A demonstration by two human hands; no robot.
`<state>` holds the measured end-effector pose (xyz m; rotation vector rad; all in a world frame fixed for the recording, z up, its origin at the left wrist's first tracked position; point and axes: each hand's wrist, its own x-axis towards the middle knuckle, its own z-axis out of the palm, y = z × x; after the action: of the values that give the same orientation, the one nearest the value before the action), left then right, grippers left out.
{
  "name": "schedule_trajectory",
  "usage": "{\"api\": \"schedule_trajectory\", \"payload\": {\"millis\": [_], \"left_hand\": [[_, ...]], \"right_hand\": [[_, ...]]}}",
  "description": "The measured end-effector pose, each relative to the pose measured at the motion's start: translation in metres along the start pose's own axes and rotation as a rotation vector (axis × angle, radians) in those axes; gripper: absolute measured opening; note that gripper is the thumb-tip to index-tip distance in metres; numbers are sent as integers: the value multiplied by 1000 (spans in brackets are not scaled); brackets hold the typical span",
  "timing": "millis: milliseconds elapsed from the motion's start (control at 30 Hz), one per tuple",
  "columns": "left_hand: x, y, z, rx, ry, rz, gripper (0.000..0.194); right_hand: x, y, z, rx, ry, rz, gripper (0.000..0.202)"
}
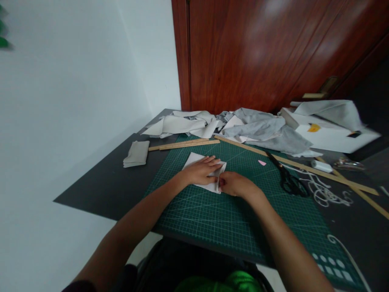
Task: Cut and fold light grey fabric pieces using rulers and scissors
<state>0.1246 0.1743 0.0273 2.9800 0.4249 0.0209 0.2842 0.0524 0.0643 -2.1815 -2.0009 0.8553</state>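
A small piece of pale fabric (194,159) lies on the green cutting mat (194,215), its right edge turned up in a narrow fold. Across its middle rests my left hand (202,170), fingers stretched out flat and pressing on the cloth. At the lower right end of that folded edge, my right hand (234,183) pinches the fabric between thumb and fingers. The other fingers of this hand are curled under and partly hidden.
Beyond the mat are wooden rulers (188,144), heaped grey and cream cloth (258,125) and a white box (325,136). Black scissors (287,178), tangled white cord (325,192) and a pink chip (261,162) lie rightward. Folded cloth (136,154) sits left.
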Motion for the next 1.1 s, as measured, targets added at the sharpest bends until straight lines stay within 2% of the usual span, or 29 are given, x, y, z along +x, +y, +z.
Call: {"api": "schedule_trajectory", "payload": {"millis": [167,333,500,600,700,800,967,1100], "left_hand": [[0,2,-2,28,-33,-18,70],[2,0,-1,51,-24,-9,61],[1,5,-4,66,76,-21,53],[1,11,-6,5,175,14,37],[4,15,-5,-67,248,36,19],[8,12,-2,-136,228,60,9],[9,0,-1,-323,196,115,16],[2,-11,-14,-523,44,181,10]], "right_hand": [[-6,0,-5,-121,74,7,5],[-6,7,-7,-109,84,-198,8],[-8,4,-6,-32,57,-273,17],[-8,2,-5,-14,38,-273,13],[-5,1,-1,-29,35,-293,30],[-3,1,2,-51,49,-316,29],[-2,5,2,-6,78,-403,15],[-1,9,0,41,67,-510,21]]}}
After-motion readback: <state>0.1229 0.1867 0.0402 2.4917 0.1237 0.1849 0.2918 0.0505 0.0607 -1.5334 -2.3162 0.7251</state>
